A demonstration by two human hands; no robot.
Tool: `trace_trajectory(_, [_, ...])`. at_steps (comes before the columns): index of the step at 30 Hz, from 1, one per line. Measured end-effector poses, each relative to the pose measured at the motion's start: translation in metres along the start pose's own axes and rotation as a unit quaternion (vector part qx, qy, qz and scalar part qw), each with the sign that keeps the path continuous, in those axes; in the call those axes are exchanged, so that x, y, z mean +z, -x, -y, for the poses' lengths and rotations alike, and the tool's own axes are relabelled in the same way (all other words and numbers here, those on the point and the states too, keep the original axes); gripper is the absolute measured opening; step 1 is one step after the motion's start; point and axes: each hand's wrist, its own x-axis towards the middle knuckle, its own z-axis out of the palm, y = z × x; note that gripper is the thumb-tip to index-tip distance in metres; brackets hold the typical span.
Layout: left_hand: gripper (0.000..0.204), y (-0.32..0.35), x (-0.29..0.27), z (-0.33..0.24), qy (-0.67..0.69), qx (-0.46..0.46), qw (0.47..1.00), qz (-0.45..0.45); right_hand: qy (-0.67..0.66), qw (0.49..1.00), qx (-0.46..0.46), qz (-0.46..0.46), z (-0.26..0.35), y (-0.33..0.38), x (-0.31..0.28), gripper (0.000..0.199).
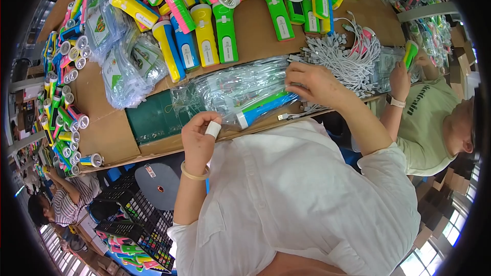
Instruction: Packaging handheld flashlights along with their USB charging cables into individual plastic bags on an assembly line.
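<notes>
2 hands (198,135) (312,83) on bagged flashlight (255,103) at table edge (153,148).

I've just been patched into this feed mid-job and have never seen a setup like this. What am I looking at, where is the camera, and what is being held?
There is no machine here, just a person working with bare hands. The single picture comes from a wide fisheye camera on their head, looking down, so straight edges bend.

The left hand, with a taped finger, is closed at the end of a clear bag holding a blue and green torch. The right hand rests on the same heap of bags, and I cannot tell if it grips anything.

On the cardboard-covered table lie many coloured torches and a bundle of white cables. A co-worker sits on the right.
</notes>
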Motion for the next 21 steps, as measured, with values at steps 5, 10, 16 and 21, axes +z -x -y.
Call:
trace_trajectory(5, [0.022, -0.040, -0.001, 0.016, 0.017, -0.107, 0.990, 0.093, -0.165, 0.986, -0.012, 0.035, 0.002, 0.010, -0.008, 0.013])
trace_trajectory(10, [0.028, -0.054, 0.023, 0.005, -0.303, 0.051, 0.944, 0.119, -0.230, 0.935, 0.157, -0.221, -0.040, 0.006, -0.101, 0.012])
trace_trajectory(16, [0.023, -0.087, 0.071, 0.015, -0.399, 0.319, 0.855, 0.093, -0.212, 0.734, 0.159, -0.626, -0.161, 0.048, -0.330, 0.058])
trace_trajectory(21, [0.021, -0.092, 0.081, 0.022, -0.393, 0.361, 0.842, 0.085, 0.001, 0.877, 0.163, -0.453, -0.164, 0.041, -0.250, 0.034])
